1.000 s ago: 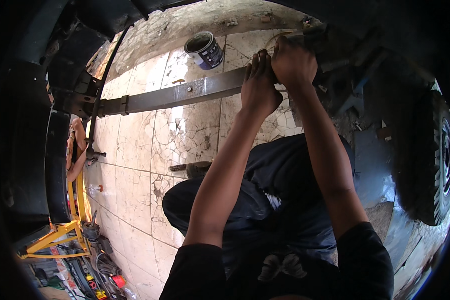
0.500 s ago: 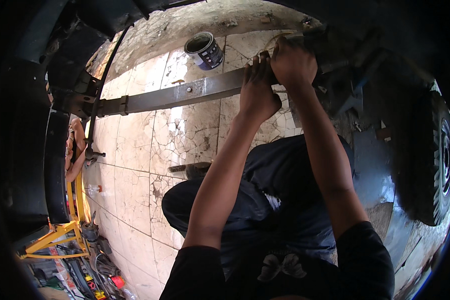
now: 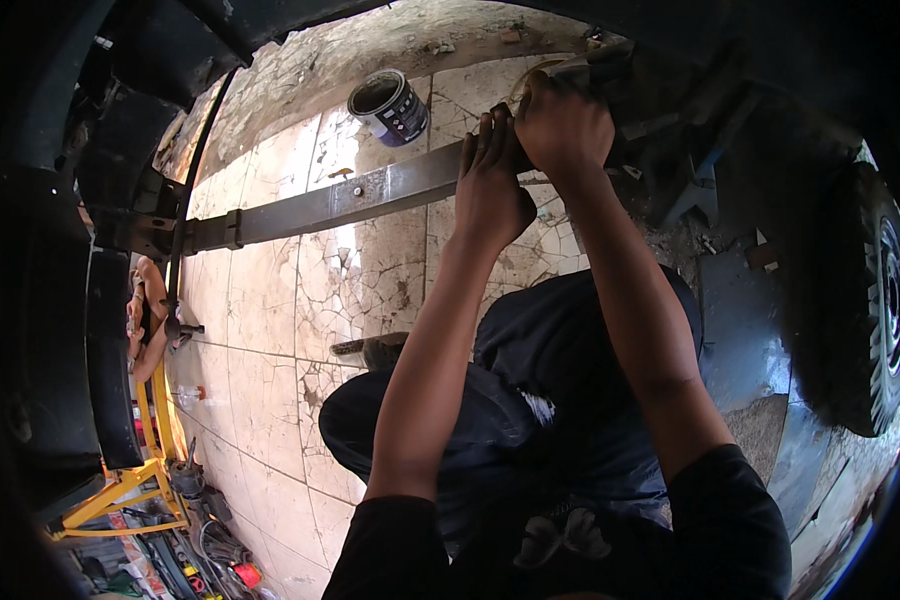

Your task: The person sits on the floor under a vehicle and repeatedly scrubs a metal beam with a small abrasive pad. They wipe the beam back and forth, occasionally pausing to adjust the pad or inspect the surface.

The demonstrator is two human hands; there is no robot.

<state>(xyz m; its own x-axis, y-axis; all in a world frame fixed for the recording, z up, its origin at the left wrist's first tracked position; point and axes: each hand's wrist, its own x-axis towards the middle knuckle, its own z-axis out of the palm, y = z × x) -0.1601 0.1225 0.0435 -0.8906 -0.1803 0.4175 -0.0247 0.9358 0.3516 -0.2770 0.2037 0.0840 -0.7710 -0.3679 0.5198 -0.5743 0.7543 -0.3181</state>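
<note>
A long dark leaf spring [image 3: 390,185] runs across under a vehicle, from a bracket on the left to the shadowed axle area on the right. My left hand [image 3: 492,200] lies over the spring near its right part, fingers bent across its far side and thumb toward me. Right beside it, my right hand [image 3: 568,125] is closed in a fist above the spring. Whatever that fist holds is hidden by the fingers. A thin yellowish curved strip shows just beyond the fist.
Beyond the spring, an open paint can [image 3: 390,108] stands on cracked floor tiles. A tyre [image 3: 875,300] is at the right. At the left are a dark rod [image 3: 202,160], another person's limbs [image 3: 150,315], a yellow stand [image 3: 135,487] and scattered tools [image 3: 195,560].
The whole view has shifted slightly, so the can and spring appear a little further left. Both hands keep nearly the same place and pose at the spring.
</note>
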